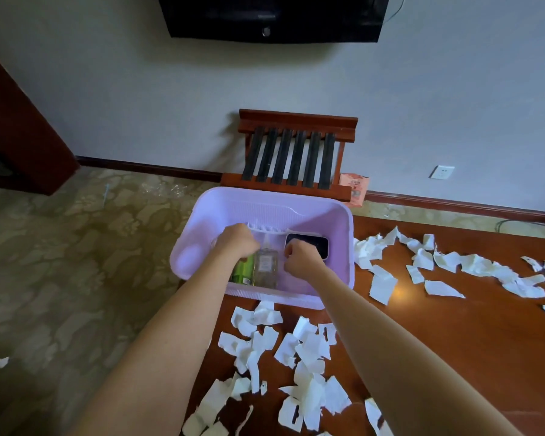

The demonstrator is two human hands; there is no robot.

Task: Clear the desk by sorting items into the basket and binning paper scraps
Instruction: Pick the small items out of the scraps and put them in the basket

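A lilac plastic basket (pixel 343 215) stands at the far left end of the brown desk (pixel 453 341). Inside it lie a green bottle (pixel 244 272), a clear glass bottle (pixel 266 267), a white comb (pixel 269 228) and a dark phone (pixel 310 243). Both my hands reach into the basket. My left hand (pixel 238 242) is curled over the tops of the two bottles. My right hand (pixel 301 258) is curled beside the clear bottle, in front of the phone; its grip is hidden. Torn white paper scraps (pixel 299 350) litter the desk.
More paper scraps (pixel 453 262) spread along the desk's right side. A wooden luggage rack (pixel 296 152) leans on the wall behind the basket, with a pink packet (pixel 354 187) beside it. Patterned carpet (pixel 60 262) lies left of the desk, with one scrap (pixel 1 361) on it.
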